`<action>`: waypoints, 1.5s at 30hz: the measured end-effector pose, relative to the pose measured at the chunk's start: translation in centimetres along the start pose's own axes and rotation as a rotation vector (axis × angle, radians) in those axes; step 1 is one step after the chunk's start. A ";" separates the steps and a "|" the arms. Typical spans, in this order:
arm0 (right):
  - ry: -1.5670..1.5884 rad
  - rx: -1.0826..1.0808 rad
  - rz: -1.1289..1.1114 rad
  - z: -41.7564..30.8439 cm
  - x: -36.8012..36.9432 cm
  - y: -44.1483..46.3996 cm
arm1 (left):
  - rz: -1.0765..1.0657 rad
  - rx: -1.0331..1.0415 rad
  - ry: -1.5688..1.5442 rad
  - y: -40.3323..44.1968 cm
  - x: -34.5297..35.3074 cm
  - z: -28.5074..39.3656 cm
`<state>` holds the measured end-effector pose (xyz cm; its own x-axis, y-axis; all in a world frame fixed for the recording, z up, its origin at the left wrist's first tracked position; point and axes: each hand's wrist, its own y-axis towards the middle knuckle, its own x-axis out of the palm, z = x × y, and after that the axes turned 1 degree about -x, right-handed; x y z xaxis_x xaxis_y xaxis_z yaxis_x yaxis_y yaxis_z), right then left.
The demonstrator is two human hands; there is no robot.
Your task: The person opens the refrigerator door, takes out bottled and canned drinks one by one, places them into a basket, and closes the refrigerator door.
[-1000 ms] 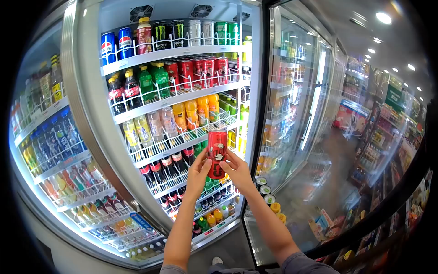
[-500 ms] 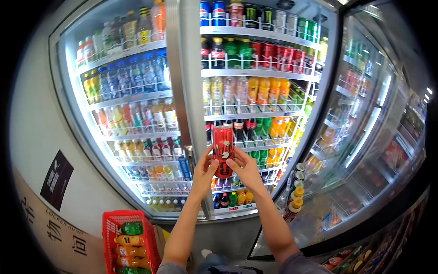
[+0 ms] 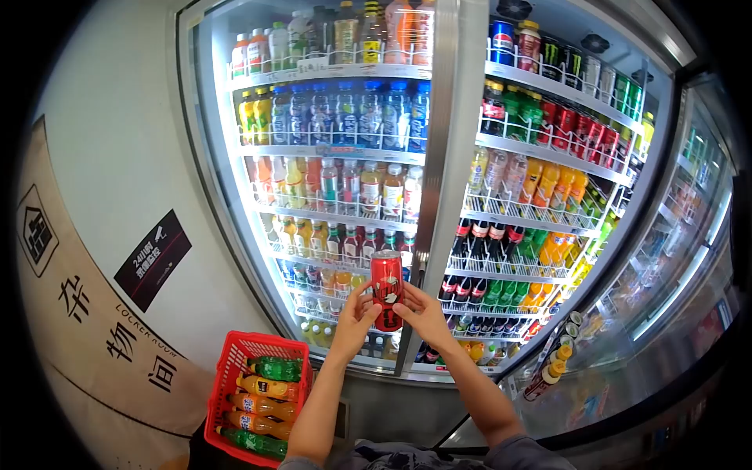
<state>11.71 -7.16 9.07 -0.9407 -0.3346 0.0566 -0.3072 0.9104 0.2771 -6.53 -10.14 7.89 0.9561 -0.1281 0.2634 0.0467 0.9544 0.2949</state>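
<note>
A tall red drink can point(image 3: 387, 276) with black and white print stands upright between my two hands, in front of the fridge. My left hand point(image 3: 356, 319) grips its left side, thumb pressed on the front. From the right, my right hand point(image 3: 423, 315) holds the same can with its thumb also on the front. The fingertips behind the can are hidden. Behind it rise lit fridge shelves with bottles, among them a row of blue-capped bottles point(image 3: 345, 113), and red cans point(image 3: 564, 125) farther right.
At lower left, a red basket point(image 3: 222, 392) holds several green and orange bottles. A metal door frame point(image 3: 444, 157) divides the fridge sections. To the right is an open glass door point(image 3: 627, 368); several cans and yellow-capped bottles point(image 3: 552, 368) show near its edge. A black sign point(image 3: 153, 260) hangs on the left wall.
My view has turned left, so the fridge and basket appear farther right. The can stays in both hands, now in front of the left fridge section's edge.
</note>
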 end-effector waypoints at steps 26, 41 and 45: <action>0.129 0.173 -0.735 13.4 24.0 7.9 | 0.715 0.004 -0.007 -12.6 -20.8 -0.9; 0.226 0.460 -1.165 19.7 34.6 2.6 | 1.393 -0.177 0.276 -23.9 -20.7 -2.5; 0.008 0.382 -1.325 21.6 36.6 0.0 | 1.570 -0.055 0.237 -26.5 -19.3 -3.5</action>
<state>-25.81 -14.16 -9.53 0.0835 -0.9959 -0.0346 -0.9855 -0.0774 -0.1507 -25.23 -31.98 -8.21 0.0834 0.9897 0.1165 -0.9829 0.1010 -0.1542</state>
